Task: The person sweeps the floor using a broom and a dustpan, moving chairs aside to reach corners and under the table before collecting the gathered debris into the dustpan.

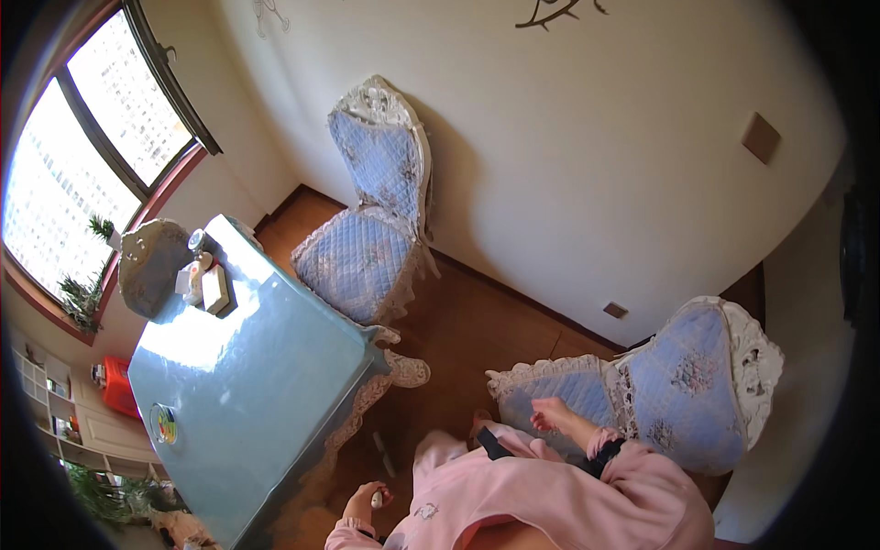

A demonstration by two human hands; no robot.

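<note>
Low in the view, my left hand (365, 500) is closed around a small whitish object (377, 499), too small to make out its kind. That hand is beside the near right side of the blue-covered table (284, 357), apart from it. My right hand (550, 414) hovers over the seat of the near chair (541, 383), its fingers loosely bent and apart, with nothing seen in them. The chair has a quilted blue cover with lace edging and stands to my right. A dark strap-like piece (493, 445) lies against my pink clothing.
A second covered chair (362, 257) stands at the table's far right side. A tissue-like box (215, 289) and small items stand at the table's far end, and a glass bowl (164, 423) on its left. A white stick-like thing (383, 454) lies on the wooden floor (458, 316).
</note>
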